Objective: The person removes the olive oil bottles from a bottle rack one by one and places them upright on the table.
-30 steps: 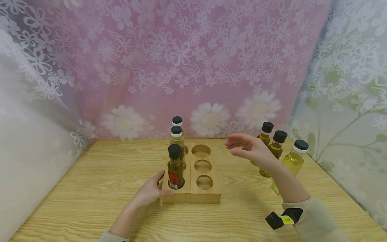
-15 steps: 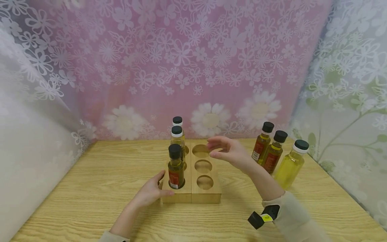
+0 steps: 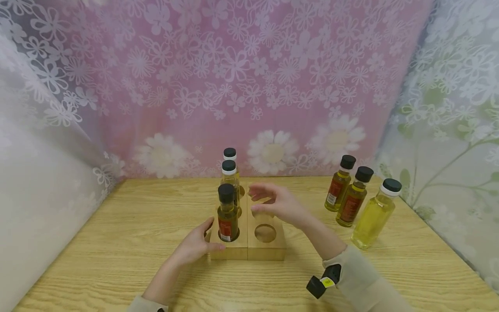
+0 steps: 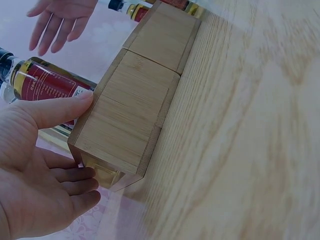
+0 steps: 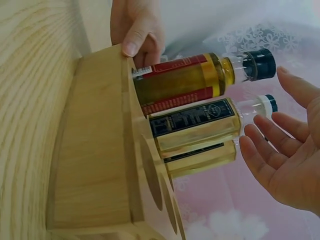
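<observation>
A wooden bottle rack point(image 3: 267, 254) with two rows of round holes stands mid-table. My left hand point(image 3: 189, 248) holds its front left corner, thumb at the front edge and fingers along the side. In the rack's left row, a red-labelled oil bottle point(image 3: 228, 219) with a black cap stands at the front. Behind it are two pale oil bottles, a nearer bottle point(image 3: 229, 178) and a farther bottle point(image 3: 230, 154), partly hidden. My right hand point(image 3: 281, 207) hovers over the right row with fingers loosely bent and nothing in it. In the right wrist view, its fingers point(image 5: 265, 150) are near the bottle caps, apart from them.
At the right of the table point(image 3: 156, 212) stand two dark red-labelled oil bottles, a rear bottle point(image 3: 334, 193) and a middle bottle point(image 3: 350, 206), and a pale yellow oil bottle point(image 3: 372, 223). Floral curtains point(image 3: 195, 86) enclose the back and sides.
My right hand has moved left from beside the loose bottles at the right to over the rack's right row. My left hand has stayed at the rack's corner.
</observation>
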Motion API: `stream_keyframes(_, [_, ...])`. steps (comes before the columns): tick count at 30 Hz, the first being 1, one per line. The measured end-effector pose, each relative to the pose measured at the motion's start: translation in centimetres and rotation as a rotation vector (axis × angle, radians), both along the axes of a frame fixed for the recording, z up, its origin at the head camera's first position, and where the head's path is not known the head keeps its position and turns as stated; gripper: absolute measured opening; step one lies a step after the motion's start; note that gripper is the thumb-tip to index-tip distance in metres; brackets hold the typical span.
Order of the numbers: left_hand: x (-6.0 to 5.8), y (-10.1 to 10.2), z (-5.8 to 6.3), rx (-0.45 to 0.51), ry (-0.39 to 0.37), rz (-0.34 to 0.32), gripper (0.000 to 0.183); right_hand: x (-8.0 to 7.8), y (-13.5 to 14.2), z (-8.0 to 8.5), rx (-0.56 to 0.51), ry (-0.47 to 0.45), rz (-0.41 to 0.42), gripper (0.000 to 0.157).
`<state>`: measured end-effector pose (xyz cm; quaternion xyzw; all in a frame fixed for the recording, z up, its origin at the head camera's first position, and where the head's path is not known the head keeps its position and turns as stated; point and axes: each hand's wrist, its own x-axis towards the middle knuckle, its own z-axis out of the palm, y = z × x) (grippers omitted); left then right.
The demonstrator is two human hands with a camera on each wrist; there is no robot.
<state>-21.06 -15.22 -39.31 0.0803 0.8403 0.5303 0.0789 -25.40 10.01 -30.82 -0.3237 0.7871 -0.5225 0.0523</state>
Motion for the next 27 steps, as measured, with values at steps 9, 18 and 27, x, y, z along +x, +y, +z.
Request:
stream_keyframes(9, [0.0, 0.0, 0.1, 0.002, -0.003, 0.001, 0.097, 0.1, -1.6, -0.8, 0.031, -0.002, 0.022, 0.055])
stream_keyframes(18, [0.1, 0.0, 0.2, 0.008, -0.021, 0.001, 0.097, -0.1, -3.0, -1.7, 0.064, -0.002, 0.041, 0.054])
stream_keyframes(27, [0.1, 0.0, 0.2, 0.009, -0.013, 0.001, 0.097, -0.1, -4.1, -2.4, 0.119, 0.043, 0.038, 0.054])
